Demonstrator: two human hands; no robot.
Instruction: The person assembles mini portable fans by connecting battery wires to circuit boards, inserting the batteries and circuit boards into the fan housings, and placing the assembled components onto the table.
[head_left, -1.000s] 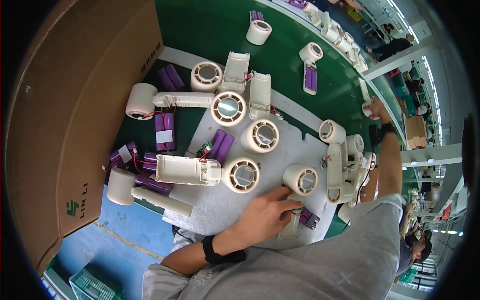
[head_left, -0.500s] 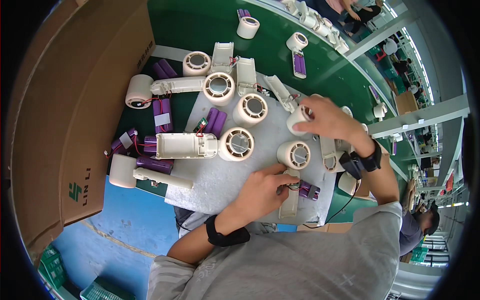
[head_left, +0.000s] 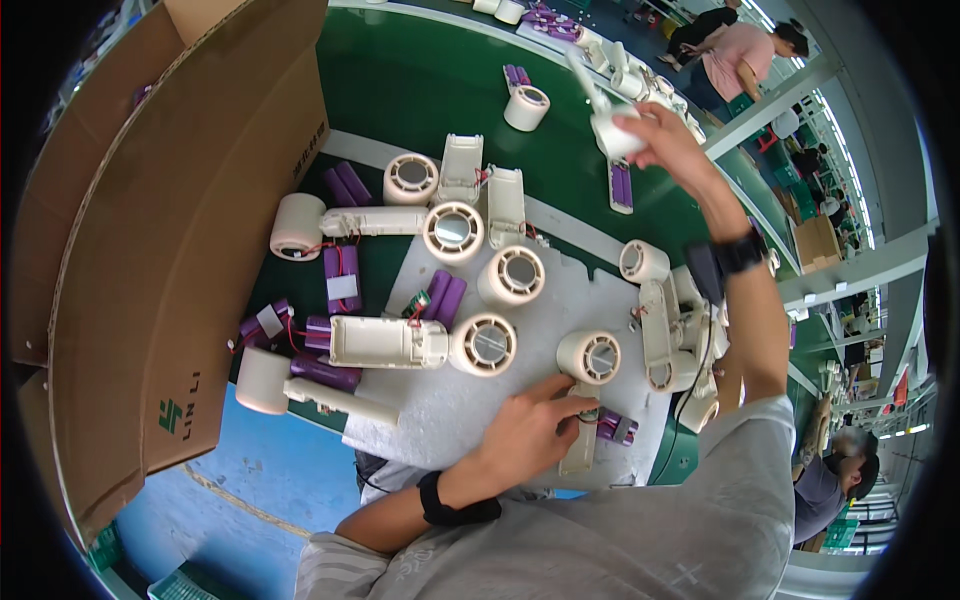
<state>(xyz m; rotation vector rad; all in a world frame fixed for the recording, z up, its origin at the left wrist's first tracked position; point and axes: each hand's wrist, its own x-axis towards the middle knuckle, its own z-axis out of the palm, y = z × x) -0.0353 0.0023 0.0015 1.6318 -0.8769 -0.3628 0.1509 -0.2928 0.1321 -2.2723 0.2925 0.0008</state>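
Green bench [head_left: 400, 90], white foam mat [head_left: 470, 400]. Left hand [head_left: 530, 435] pinches cream fan unit [head_left: 588, 380] at fingertips. Right hand [head_left: 665, 140] raised, gripping another cream fan part [head_left: 612, 125].

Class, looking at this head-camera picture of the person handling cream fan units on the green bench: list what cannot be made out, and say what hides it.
- Handle of the fan unit nearest the left hand: head view, largely covered by that hand.
- Part in the right hand: fingers wrap it, shape unclear.
- Cardboard box: contents unseen, cut by the fisheye rim.
- Far bench items: too small.
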